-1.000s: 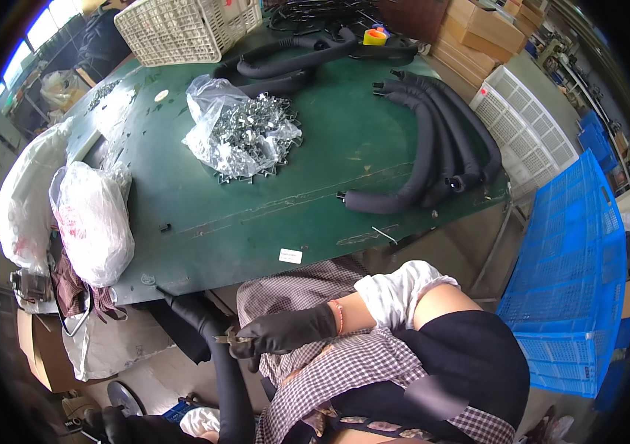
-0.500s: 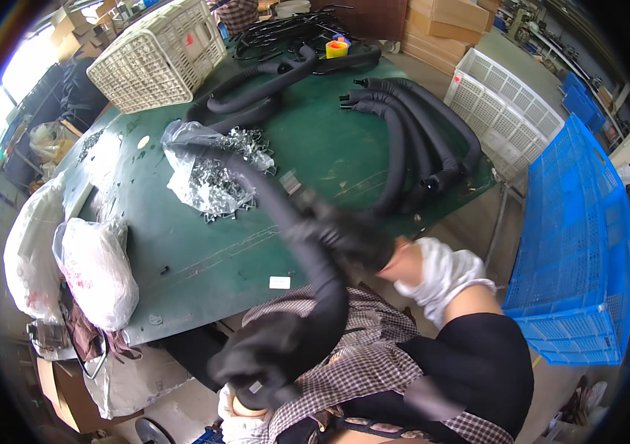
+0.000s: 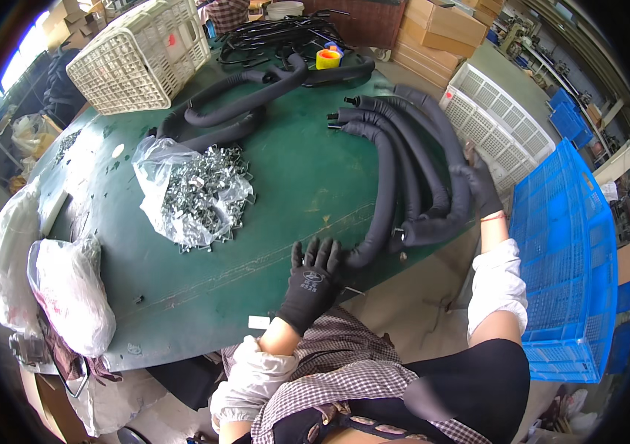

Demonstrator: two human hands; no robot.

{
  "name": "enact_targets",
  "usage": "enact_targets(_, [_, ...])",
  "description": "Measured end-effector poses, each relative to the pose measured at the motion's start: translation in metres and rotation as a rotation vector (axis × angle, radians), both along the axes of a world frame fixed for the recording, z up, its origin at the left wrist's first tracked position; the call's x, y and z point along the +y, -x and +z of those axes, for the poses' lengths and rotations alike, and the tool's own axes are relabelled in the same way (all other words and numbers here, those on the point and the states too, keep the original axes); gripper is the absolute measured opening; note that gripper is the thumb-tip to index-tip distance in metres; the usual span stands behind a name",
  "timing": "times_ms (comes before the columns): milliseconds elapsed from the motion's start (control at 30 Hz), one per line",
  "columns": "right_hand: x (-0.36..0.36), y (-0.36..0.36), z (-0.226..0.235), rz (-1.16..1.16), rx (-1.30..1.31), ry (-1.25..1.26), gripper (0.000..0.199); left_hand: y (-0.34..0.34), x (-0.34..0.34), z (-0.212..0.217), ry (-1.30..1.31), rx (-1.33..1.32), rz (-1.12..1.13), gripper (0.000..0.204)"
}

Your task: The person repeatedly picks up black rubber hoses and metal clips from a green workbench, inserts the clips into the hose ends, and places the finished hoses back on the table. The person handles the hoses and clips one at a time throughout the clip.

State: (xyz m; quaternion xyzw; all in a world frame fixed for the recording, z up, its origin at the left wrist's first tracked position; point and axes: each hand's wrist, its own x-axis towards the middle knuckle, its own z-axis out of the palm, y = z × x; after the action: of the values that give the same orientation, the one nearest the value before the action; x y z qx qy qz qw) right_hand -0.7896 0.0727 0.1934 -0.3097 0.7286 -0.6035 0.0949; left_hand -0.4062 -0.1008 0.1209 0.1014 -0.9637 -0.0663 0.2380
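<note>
Several bent tubes wrapped in black foam [image 3: 410, 159] lie side by side at the right of the green table [image 3: 285, 192]. My right hand [image 3: 480, 189], in a dark glove, rests against the outer side of the rightmost tube [image 3: 444, 126], its fingers extended along it. Near the front edge, my left hand [image 3: 313, 285] lies flat with its gloved fingers spread, beside the near end of a wrapped tube. It holds nothing. A clear plastic bag [image 3: 153, 177] spills small metal clips [image 3: 210, 194] left of the tubes.
More wrapped tubes [image 3: 248, 103] and a bundle of thin black tubing [image 3: 278, 37] lie at the back, near a yellow tape roll [image 3: 327, 58]. A cream crate [image 3: 141, 59] stands far left. White plastic bags [image 3: 74, 296] sit at left. Blue crates [image 3: 563, 251] and a white crate [image 3: 496, 122] flank the right.
The wrapped tube held across my body in both hands now lies with the others at right. My right hand moved right and up; my left hand came up to the table edge and let go.
</note>
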Motion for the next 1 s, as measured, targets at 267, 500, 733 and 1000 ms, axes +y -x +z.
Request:
enact_targets(267, [0.016, 0.020, -0.061, -0.018, 0.049, -0.189, 0.071, -0.036, 0.003, -0.030, -0.172, 0.034, -0.101, 0.033])
enact_targets(500, [0.012, 0.011, -0.042, -0.022, -0.024, -0.214, 0.067, -0.039, 0.004, -0.037, -0.172, 0.114, -0.179, 0.020])
enact_targets(733, [0.010, 0.018, -0.043, -0.061, 0.111, -0.267, 0.063, 0.000, -0.011, -0.021, -0.256, 0.083, -0.267, 0.032])
enact_targets(1000, [0.003, 0.029, -0.045, -0.183, 0.128, -0.320, 0.056, 0.074, -0.142, 0.024, -0.557, 0.005, -0.231, 0.046])
